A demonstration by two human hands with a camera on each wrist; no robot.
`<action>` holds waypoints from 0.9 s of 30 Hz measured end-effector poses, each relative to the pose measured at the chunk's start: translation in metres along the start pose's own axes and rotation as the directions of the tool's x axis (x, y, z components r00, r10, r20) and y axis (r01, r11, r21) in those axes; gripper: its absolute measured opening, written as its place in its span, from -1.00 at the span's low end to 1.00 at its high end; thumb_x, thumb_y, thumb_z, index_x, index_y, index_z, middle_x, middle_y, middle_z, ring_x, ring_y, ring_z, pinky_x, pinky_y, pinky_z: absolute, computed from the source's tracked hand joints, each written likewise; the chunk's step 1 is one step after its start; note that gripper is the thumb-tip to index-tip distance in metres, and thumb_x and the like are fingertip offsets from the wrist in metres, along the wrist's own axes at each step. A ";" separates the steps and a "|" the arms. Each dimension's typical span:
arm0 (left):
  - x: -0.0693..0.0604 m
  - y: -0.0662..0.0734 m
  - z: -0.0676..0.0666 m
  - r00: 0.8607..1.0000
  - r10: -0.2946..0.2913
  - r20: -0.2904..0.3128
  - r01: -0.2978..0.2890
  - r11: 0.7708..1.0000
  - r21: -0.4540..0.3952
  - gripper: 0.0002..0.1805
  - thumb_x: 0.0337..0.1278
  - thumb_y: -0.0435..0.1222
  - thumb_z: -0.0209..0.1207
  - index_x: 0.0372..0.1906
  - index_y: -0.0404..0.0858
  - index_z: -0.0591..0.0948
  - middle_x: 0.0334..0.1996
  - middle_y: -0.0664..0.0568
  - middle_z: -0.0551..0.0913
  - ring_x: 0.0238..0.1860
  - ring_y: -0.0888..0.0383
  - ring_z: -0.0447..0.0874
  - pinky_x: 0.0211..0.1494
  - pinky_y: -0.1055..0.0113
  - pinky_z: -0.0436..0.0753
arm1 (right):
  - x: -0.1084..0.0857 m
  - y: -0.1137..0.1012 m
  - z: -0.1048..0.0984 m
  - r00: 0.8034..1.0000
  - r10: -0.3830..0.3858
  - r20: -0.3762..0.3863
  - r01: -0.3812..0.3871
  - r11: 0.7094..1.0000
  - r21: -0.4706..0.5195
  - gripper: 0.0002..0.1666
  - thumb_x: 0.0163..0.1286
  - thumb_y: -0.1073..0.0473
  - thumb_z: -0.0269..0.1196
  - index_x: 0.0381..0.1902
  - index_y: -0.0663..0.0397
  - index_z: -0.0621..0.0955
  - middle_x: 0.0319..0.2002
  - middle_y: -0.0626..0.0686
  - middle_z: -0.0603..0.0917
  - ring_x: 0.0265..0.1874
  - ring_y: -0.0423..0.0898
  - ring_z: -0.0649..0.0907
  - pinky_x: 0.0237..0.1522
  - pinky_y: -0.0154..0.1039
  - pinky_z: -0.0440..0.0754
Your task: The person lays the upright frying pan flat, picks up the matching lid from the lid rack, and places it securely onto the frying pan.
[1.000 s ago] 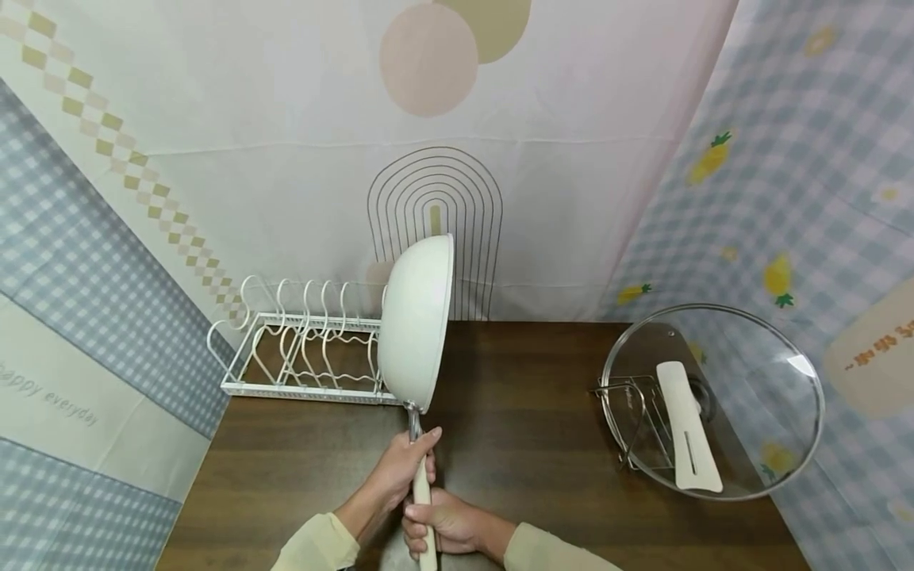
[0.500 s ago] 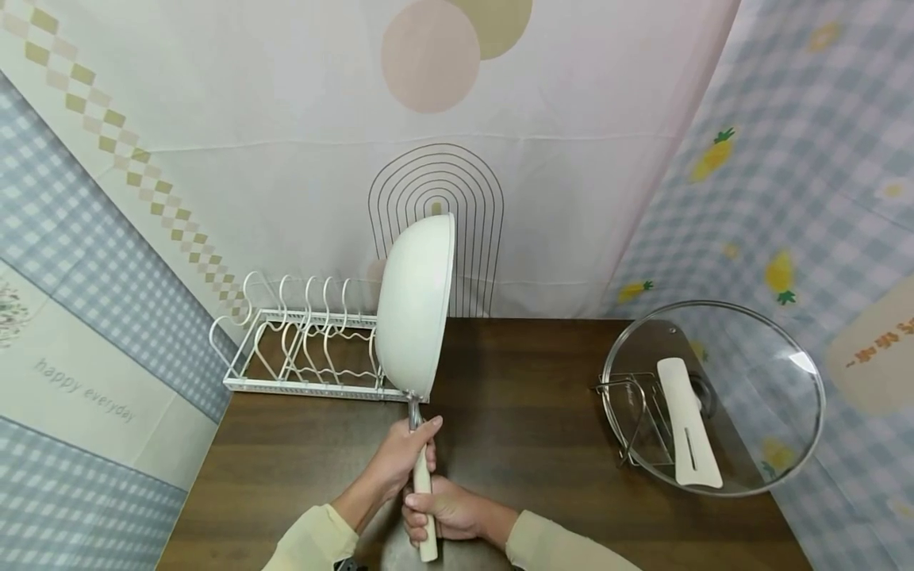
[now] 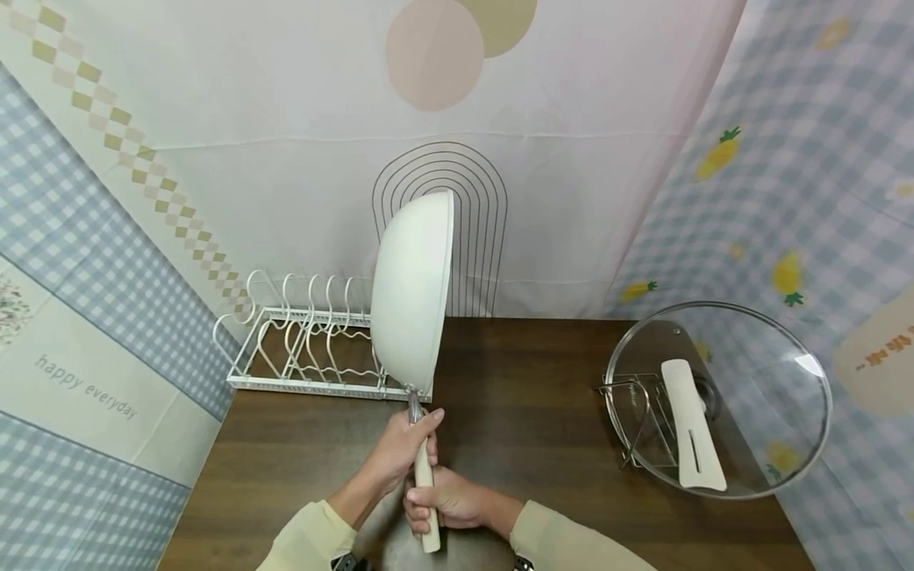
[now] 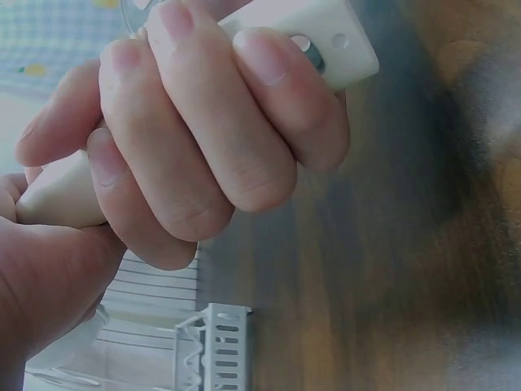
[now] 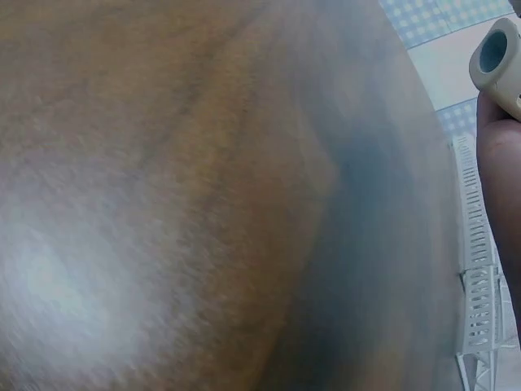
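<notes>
Your L hand (image 3: 403, 448) is curled round the upper part of the handle (image 3: 424, 476), thumb across it; your R hand (image 3: 451, 500) grips lower, nr the butt end, fingers wrapped. Both are full of handle, no gap left. L wrist cam: curled fingers + handle end w/ a hole, top ctr. R wrist cam: mostly blurry tabletop, handle end just in at upper R.

You've got the wok (image 3: 410, 293) (white, tipped on edge) at ctr of head view, base toward frame L, hollow side toward frame R. Its metal neck (image 3: 415, 406) runs down to the handle, bottom ctr. Wok overlaps R end of the white wire rack (image 3: 307, 387), ctr-L of frame; can't tell if they touch.

Rack's on the dk wood table (image 3: 528, 412). Lower R of frame, well apart from your hands: glass lid (image 3: 771, 412) w/ metal rim, standing tilted at a wire stand (image 3: 647, 406), white slotted strip (image 3: 693, 428) in front of it. Behind: white cloth (image 3: 571, 159) w/ circles (image 3: 434, 54) + arch print (image 3: 471, 238), upper ctr; blue check cloth (image 3: 43, 143) at frame L, pineapple check cloth (image 3: 821, 143) at frame R. Your sleeves (image 3: 314, 539) are cream, at bottom edge, dk gear (image 3: 346, 562) just showing at the cuffs.
</notes>
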State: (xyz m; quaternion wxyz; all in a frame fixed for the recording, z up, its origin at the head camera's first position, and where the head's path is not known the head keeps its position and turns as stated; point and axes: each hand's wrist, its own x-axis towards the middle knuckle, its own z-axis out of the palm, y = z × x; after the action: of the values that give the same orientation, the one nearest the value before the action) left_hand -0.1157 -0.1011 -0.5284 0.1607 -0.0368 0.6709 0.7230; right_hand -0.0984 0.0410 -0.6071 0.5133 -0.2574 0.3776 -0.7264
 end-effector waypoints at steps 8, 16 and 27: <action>-0.001 0.013 0.002 0.999 0.035 0.012 -0.035 0.999 0.032 -0.47 0.47 -0.08 0.19 -0.68 -0.20 0.50 -0.80 0.11 0.51 -0.72 0.19 0.50 -0.52 0.41 0.52 | 0.000 -0.011 0.002 1.000 0.009 0.022 -0.009 1.000 -0.015 -0.68 0.62 0.12 0.05 -0.44 -0.11 0.42 -0.59 -0.22 0.44 -0.57 -0.27 0.48 -0.31 -0.33 0.52; -0.003 0.024 0.002 0.997 0.067 0.040 -0.068 0.997 0.044 -0.47 0.50 -0.07 0.16 -0.66 -0.20 0.51 -0.79 0.12 0.53 -0.69 0.20 0.50 -0.47 0.38 0.57 | 0.000 -0.024 0.005 1.000 0.011 0.021 -0.010 0.999 -0.035 -0.73 0.58 0.18 0.06 -0.42 -0.09 0.42 -0.60 -0.22 0.46 -0.58 -0.27 0.48 -0.33 -0.33 0.52; -0.002 0.043 0.004 0.993 0.101 0.055 -0.104 0.993 0.053 -0.56 0.49 -0.07 0.16 -0.55 -0.20 0.50 -0.77 0.12 0.53 -0.68 0.18 0.52 -0.45 0.34 0.58 | 0.000 -0.045 0.008 0.999 -0.011 0.050 0.014 0.997 -0.079 -0.75 0.56 0.18 0.07 -0.40 -0.08 0.39 -0.60 -0.23 0.46 -0.57 -0.27 0.48 -0.35 -0.36 0.51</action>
State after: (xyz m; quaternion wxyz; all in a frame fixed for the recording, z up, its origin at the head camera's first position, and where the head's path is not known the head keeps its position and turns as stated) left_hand -0.1257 -0.0992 -0.4859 0.1417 0.0208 0.6873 0.7121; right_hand -0.1170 0.0466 -0.5662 0.5073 -0.2979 0.3917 -0.7074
